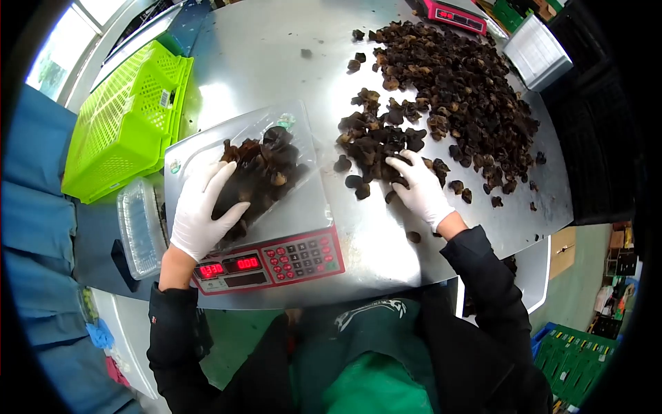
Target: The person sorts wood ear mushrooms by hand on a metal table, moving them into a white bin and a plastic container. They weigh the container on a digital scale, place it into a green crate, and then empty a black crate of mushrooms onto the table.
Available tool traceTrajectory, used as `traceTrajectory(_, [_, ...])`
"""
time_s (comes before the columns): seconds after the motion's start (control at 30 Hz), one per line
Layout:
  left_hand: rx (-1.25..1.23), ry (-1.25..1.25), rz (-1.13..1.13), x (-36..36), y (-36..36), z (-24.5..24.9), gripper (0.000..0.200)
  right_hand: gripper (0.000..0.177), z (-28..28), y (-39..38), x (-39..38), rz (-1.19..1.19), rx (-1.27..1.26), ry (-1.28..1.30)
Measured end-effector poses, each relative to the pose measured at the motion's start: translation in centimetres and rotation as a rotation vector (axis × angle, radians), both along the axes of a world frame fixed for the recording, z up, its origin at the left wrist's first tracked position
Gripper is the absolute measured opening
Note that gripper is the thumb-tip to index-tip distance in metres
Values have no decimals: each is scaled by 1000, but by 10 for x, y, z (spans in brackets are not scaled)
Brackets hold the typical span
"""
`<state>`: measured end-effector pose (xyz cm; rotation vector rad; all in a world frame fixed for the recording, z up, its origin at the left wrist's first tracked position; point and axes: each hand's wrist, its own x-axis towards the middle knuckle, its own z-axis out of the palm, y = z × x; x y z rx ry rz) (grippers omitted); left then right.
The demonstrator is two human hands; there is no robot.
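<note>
My gloved left hand [202, 207] rests on the left side of a heap of dark wood ear mushrooms [265, 165], thumb and fingers spread apart. The heap seems to lie in clear plastic, whose outline is hard to make out, on the plate of a digital scale [314, 207]. Red digits glow on the scale's display [212, 270]. To the right, my gloved right hand [422, 192] reaches over loose wood ear mushrooms [372, 141] on the metal table. Its fingers are apart and touch the near edge of that cluster; the fingertips are partly among the mushrooms.
A large pile of mushrooms [455, 76] covers the table's right side. Left of the scale stand a lime-green basket [117, 124] and clear plastic trays [141, 228]. A second scale [455, 17] and a white container [538, 52] are at the back right. A white bin [541, 276] sits below the edge.
</note>
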<state>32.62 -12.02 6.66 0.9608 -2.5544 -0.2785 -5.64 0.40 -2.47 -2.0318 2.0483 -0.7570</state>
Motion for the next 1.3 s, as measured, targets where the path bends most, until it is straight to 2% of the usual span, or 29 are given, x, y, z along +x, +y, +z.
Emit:
traceTrajectory(0.07, [96,12,-3,6,4,3,78,36,-13,-7,-1,25,87,39])
traceTrajectory(0.13, [231,124,-12,12,5,9,85,30,-14,-9,-1,1,-37,-43])
traceTrajectory(0.17, [332,97,-23,17,5,15,96,29,-8,-10,-2,-15,-56,-46])
traceTrajectory(0.2, [328,59,-54,19,7,19,100,28,1,-12,-1,-28,-71,-51])
traceTrajectory(0.27, [263,-55,-40,17,10,19,102,28,23,-18,4,-39,-38,-246])
traceTrajectory(0.3, [289,-22,-1,16,12,16,102,29,48,-22,17,-60,-11,-295])
traceTrajectory(0.4, [246,52,-7,11,9,9,92,30,93,-49,58,176,-210,-326])
traceTrajectory(0.47, [186,77,-33,8,7,5,88,31,111,-71,88,337,-310,-275])
traceTrajectory(0.53, [166,88,-44,8,6,6,88,32,117,-92,116,419,-232,-266])
traceTrajectory(0.57, [147,101,-49,8,6,5,88,34,109,-104,126,442,-339,-148])
traceTrajectory(0.6, [139,108,-54,9,6,5,88,33,108,-110,134,439,-202,-80])
traceTrajectory(0.67, [137,78,-37,8,7,9,89,18,78,-126,137,520,-283,37])
traceTrajectory(0.7, [142,86,-32,9,6,6,90,28,80,-127,136,546,-173,82])
traceTrajectory(0.8, [143,62,-4,11,8,8,92,40,90,-124,126,585,-141,0])
traceTrajectory(0.83, [154,31,7,11,8,11,94,50,95,-121,119,604,-100,10])
traceTrajectory(0.93, [148,64,51,15,14,12,98,50,112,-113,96,625,-135,-138])
traceTrajectory(0.97, [187,162,26,20,13,9,98,47,114,-106,89,566,-98,-207])
traceTrajectory(1.0, [195,238,35,25,15,10,88,42,117,-97,82,484,-60,-204])
traceTrajectory(1.07, [259,371,95,42,19,7,73,39,132,-78,70,282,312,-263])
traceTrajectory(1.13, [256,480,265,62,27,4,57,34,104,-60,51,369,82,-343])
traceTrajectory(1.2, [258,690,452,83,32,-1,41,31,93,-44,35,379,64,-325])
traceTrajectory(1.3, [224,780,686,123,42,16,38,29,87,-29,14,280,150,-375])
